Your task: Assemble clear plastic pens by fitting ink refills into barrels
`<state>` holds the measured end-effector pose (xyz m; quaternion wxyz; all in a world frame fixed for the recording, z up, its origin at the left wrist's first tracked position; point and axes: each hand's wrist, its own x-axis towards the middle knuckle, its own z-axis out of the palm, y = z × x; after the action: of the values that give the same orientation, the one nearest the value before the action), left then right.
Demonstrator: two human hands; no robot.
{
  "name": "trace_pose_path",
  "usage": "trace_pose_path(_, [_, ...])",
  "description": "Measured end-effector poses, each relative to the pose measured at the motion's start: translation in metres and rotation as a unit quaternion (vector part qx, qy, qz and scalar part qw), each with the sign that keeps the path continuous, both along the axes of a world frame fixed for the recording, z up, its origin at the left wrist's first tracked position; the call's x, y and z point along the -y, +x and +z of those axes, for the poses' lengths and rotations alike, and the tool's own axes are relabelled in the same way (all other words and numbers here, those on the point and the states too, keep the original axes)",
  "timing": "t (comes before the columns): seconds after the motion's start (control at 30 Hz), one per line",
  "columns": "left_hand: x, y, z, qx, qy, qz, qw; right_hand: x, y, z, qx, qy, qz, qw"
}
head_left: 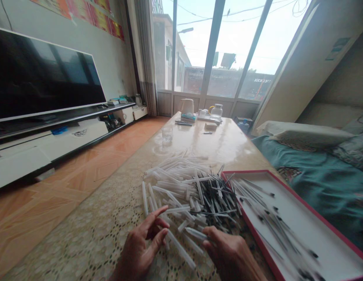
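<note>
My left hand (148,242) has its index finger stretched out, while its thumb and curled fingers close at the upper end of a translucent white pen barrel (181,249). Between the thumb and fingers of my right hand (228,249) is a clear pen barrel (196,233) with a tapered tip, pointing left. Just beyond both hands spreads a loose pile of translucent barrels (169,183). Thin dark pen refills (212,195) lie heaped against its right side. Further right, a red-rimmed white tray (304,207) holds several finished-looking slim pens with black ends (275,226), partly blurred.
On the long table (120,207) stand a drinking glass (167,136), a glass jug (217,111), a tissue pack (187,116) and a small box (210,126). A teal-covered seat (304,175) runs along the right, a television cabinet (67,136) along the left.
</note>
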<state>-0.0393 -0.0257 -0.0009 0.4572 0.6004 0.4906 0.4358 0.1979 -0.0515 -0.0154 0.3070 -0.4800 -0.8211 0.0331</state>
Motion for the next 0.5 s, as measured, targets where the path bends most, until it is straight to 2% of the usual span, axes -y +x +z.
trace_pose_path(0.1, [0.004, 0.004, -0.004, 0.078, -0.075, -0.065, 0.992, 0.001, -0.005, 0.002, 0.010, 0.005, 0.026, 1.000])
trace_pose_path(0.23, [0.010, 0.012, -0.007, 0.169, -0.199, -0.150, 0.954, -0.001, -0.019, -0.005, 0.017, 0.025, 0.070, 0.997])
trace_pose_path(0.3, [0.013, 0.014, -0.007, 0.184, -0.223, -0.158, 0.944, -0.001, -0.028, -0.013, 0.005, 0.041, 0.078, 0.996])
trace_pose_path(0.4, [0.014, 0.016, -0.005, 0.197, -0.222, -0.158, 0.942, -0.001, -0.037, -0.020, -0.060, 0.075, 0.073, 0.993])
trace_pose_path(0.47, [0.013, 0.015, -0.005, 0.216, -0.216, -0.139, 0.942, 0.000, -0.035, -0.018, -0.109, 0.049, 0.084, 0.989])
trace_pose_path(0.5, [0.012, 0.014, -0.004, 0.225, -0.217, -0.126, 0.942, 0.001, -0.030, -0.014, -0.129, 0.016, 0.087, 0.988])
